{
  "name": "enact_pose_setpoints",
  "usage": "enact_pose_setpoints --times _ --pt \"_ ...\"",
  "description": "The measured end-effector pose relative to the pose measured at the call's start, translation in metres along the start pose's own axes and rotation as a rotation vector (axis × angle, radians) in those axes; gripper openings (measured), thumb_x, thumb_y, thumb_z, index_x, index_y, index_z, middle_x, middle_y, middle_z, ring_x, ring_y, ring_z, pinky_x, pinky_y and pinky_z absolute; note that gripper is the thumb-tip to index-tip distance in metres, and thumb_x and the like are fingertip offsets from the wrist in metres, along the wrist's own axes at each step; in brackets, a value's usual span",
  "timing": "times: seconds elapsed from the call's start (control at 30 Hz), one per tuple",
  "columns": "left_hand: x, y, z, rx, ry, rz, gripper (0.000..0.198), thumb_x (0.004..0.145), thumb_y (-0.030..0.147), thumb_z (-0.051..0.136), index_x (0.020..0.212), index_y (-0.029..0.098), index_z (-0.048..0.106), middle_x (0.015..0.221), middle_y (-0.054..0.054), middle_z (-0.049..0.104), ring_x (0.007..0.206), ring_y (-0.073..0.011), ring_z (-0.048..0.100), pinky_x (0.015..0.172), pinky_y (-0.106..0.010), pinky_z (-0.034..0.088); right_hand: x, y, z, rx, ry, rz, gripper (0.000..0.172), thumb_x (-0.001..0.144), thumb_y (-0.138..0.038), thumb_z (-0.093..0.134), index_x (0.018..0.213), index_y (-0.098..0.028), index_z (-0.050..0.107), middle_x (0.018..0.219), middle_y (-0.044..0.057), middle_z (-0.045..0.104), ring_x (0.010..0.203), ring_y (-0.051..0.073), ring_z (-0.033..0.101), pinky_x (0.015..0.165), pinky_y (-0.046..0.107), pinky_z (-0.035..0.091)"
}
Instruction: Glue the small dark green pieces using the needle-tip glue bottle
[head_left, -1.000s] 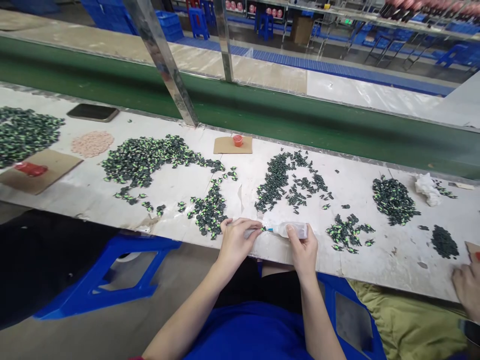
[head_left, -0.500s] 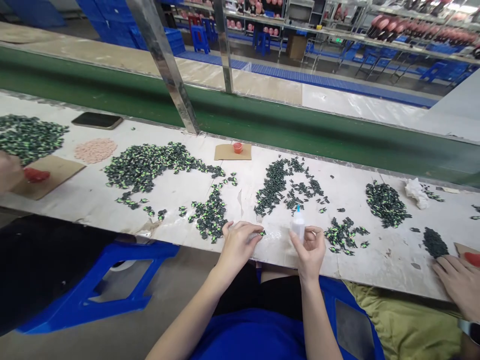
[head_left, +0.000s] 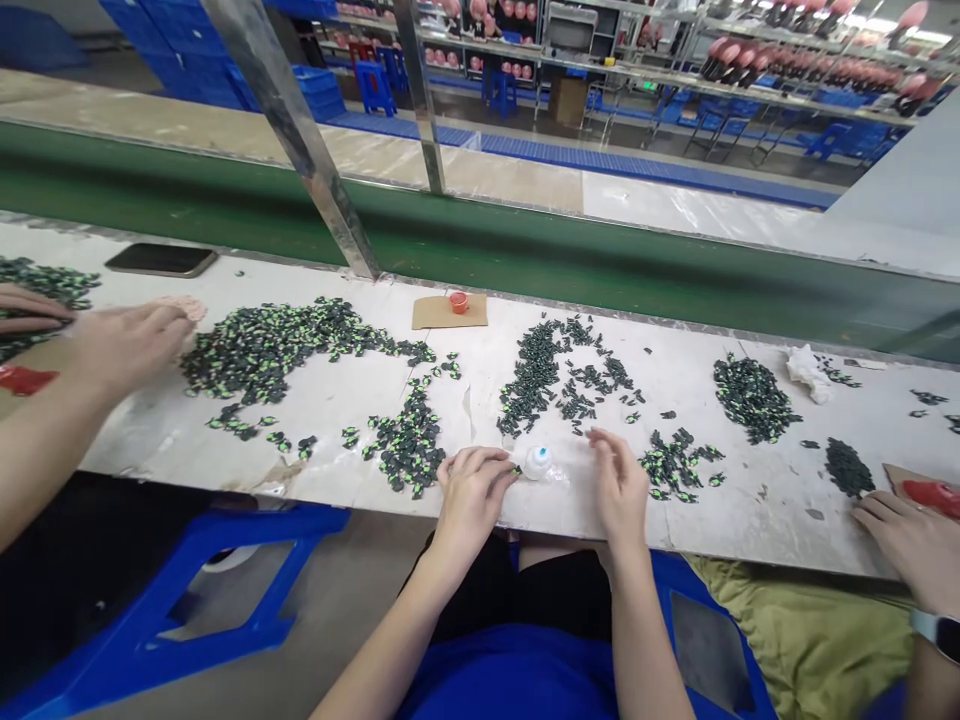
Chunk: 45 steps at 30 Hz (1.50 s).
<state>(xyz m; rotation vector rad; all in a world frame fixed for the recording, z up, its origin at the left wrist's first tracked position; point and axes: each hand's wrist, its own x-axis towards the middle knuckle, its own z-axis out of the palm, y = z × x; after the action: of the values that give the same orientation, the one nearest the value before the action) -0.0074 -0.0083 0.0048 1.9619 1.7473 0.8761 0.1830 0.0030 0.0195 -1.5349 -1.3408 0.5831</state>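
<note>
My left hand (head_left: 471,490) rests at the bench's near edge, fingers pinched on a small dark-green piece (head_left: 516,468). A small clear squeeze bottle with a blue tip (head_left: 538,461) stands upright on the bench just right of that hand, touched by neither hand. My right hand (head_left: 619,480) hovers to the bottle's right with its fingers apart and nothing in them. Heaps of small dark-green and bright-green pieces lie around: one heap (head_left: 409,440) left of my left hand, another heap (head_left: 551,370) behind the bottle, a third heap (head_left: 679,462) right of my right hand.
Another person's hands (head_left: 127,335) reach over the bench at far left by a big green heap (head_left: 262,345). A third person's hand (head_left: 904,535) lies at far right. A red cap on cardboard (head_left: 458,302), a phone (head_left: 161,260), white tissue (head_left: 806,368) and a green conveyor (head_left: 570,260) lie behind.
My right hand tipped the bottle from lying against the piece to upright, set it down and let go. Another person's hands came into view at the left.
</note>
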Motion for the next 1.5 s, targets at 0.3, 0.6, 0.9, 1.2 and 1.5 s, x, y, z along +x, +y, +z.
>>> enact_pose_setpoints --times 0.3,0.6,0.9,1.2,1.5 --pt "-0.005 -0.004 -0.008 -0.097 0.04 0.022 0.013 0.085 0.015 0.059 0.083 0.024 0.069 0.089 -0.002 0.074 0.095 -0.0232 0.063 0.09 -0.042 0.035 0.039 0.011 0.007 -0.408 -0.175 -0.11 0.013 0.084 -0.026 0.056 0.081 -0.021 0.068 0.082 0.006 0.07 0.078 0.023 0.063 0.075 0.037 0.049" --pt "-0.017 0.002 -0.029 -0.265 0.102 -0.021 0.01 0.084 0.023 0.061 0.082 0.025 0.07 0.085 -0.001 0.073 0.084 -0.0209 0.066 0.085 -0.039 0.041 0.027 0.01 0.0 -0.636 -0.237 -0.136 0.016 0.087 -0.018 0.051 0.082 -0.02 0.066 0.083 0.008 0.063 0.078 0.023 0.061 0.071 0.034 0.045" --pt "-0.029 0.018 -0.032 -0.362 0.071 0.013 0.01 0.084 0.027 0.063 0.084 0.025 0.073 0.081 -0.002 0.072 0.081 -0.0199 0.065 0.078 -0.034 0.048 0.041 0.012 -0.024 -0.547 -0.126 -0.114 0.021 0.088 -0.024 0.05 0.089 -0.02 0.071 0.089 0.008 0.066 0.083 0.023 0.061 0.075 0.034 0.044" --pt "-0.029 0.019 -0.031 -0.372 0.055 0.026 0.012 0.084 0.026 0.062 0.086 0.024 0.073 0.082 -0.004 0.073 0.082 -0.0205 0.066 0.076 -0.033 0.051 0.052 0.007 -0.019 -0.621 -0.302 -0.127 0.016 0.084 -0.017 0.056 0.077 -0.021 0.07 0.079 0.007 0.065 0.078 0.023 0.06 0.069 0.032 0.042" --pt "-0.025 0.027 -0.029 -0.388 0.076 0.046 0.014 0.086 0.026 0.061 0.091 0.024 0.074 0.083 -0.004 0.074 0.08 -0.0199 0.067 0.076 -0.034 0.052 -0.001 -0.032 -0.033 -0.015 -0.269 0.01 0.026 0.088 -0.039 0.054 0.099 -0.023 0.072 0.091 0.006 0.07 0.078 0.019 0.064 0.067 0.03 0.051"
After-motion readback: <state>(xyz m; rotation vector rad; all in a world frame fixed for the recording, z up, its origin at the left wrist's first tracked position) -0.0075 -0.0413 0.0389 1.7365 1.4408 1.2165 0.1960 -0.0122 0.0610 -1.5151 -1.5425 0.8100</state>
